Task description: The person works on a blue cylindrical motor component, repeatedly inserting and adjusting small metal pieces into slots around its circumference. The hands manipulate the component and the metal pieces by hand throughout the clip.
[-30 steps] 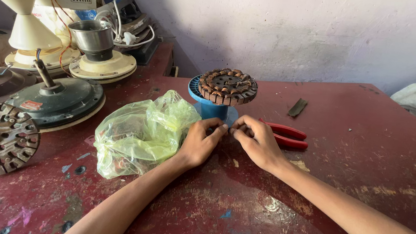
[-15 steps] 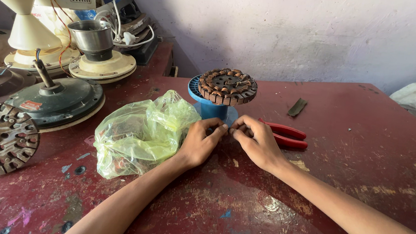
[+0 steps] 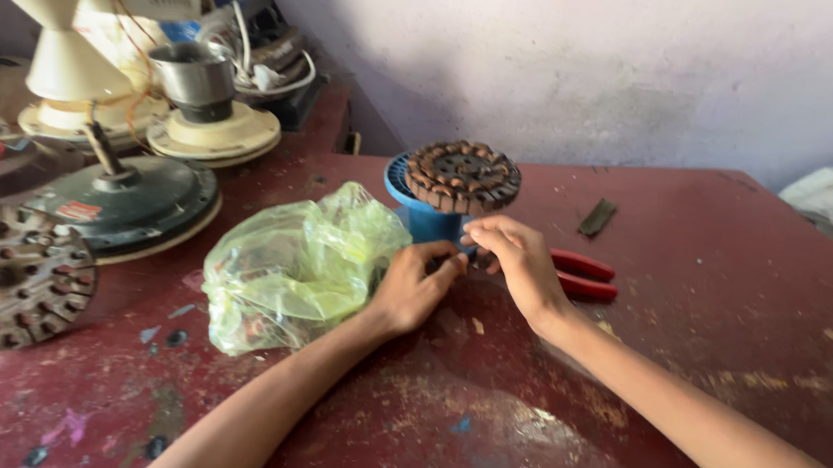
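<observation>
2 hands, left hand (image 3: pixel 414 289), right hand (image 3: pixel 514 263), fingers pinched together beside blue stand (image 3: pixel 428 220), held item too small to tell

Red-handled pliers (image 3: pixel 582 275) on worn red table (image 3: pixel 730 322), green plastic bag (image 3: pixel 295 264), dark fan motor housing (image 3: pixel 128 201), cream fan bases (image 3: pixel 212 132)

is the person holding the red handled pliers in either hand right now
No, the red-handled pliers lie on the table behind the right hand, and both hands meet at the blue stand.

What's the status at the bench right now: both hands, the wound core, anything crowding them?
Left hand and right hand fingertips meet just below the wound stator. Stator sits on blue stand. Green plastic bag beside left hand; red-handled pliers behind right.
</observation>
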